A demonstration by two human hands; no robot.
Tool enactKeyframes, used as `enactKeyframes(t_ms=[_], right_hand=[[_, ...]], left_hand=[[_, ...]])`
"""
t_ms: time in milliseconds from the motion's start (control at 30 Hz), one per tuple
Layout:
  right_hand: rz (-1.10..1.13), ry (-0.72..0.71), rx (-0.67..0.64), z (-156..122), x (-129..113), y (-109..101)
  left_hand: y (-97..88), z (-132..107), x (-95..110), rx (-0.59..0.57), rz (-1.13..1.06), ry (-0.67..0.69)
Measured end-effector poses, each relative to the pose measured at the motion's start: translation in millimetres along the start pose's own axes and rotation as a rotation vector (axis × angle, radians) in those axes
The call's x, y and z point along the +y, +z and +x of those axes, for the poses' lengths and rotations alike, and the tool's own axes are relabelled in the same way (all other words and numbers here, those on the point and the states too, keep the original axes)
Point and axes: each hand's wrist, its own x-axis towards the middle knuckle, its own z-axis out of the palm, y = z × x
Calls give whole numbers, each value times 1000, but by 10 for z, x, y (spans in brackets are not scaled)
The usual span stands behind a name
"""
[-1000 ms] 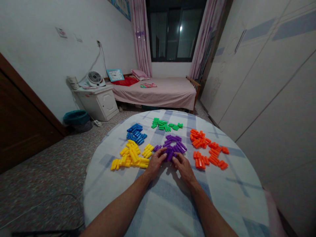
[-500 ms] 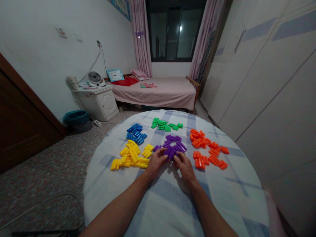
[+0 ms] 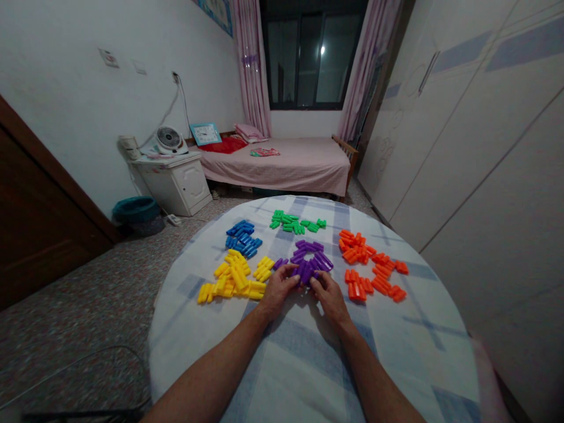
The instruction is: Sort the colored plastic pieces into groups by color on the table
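Observation:
Purple plastic building blocks (image 3: 324, 262), shaped like joined tubes, form a ring in the middle of the table. At the ring's near side, my left hand (image 3: 282, 288) is closed with thumb and fingers on a purple block (image 3: 305, 272). My right hand (image 3: 328, 295) pinches the same cluster from the other side. Whether both hands grip one piece or two joined ones cannot be made out. A small purple block (image 3: 281, 264) lies just beyond my left fingers. Yellow blocks (image 3: 238, 276) are heaped left of my left hand, and orange blocks (image 3: 359, 285) lie right of my right hand.
Blue blocks (image 3: 244, 239) lie at the back left and green blocks (image 3: 291, 222) at the far side. A checked cloth covers the round table (image 3: 282, 376). Beyond it stand a bed (image 3: 304, 164), a white cabinet (image 3: 178, 185) with a fan (image 3: 170, 140), and a bin (image 3: 136, 211).

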Motion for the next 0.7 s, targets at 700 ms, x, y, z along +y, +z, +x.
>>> enactKeyframes(t_ms=[700], right_hand=[[-66,0,20,-4,-3,1]], left_hand=[[14,10,-5,25,-64,-3]])
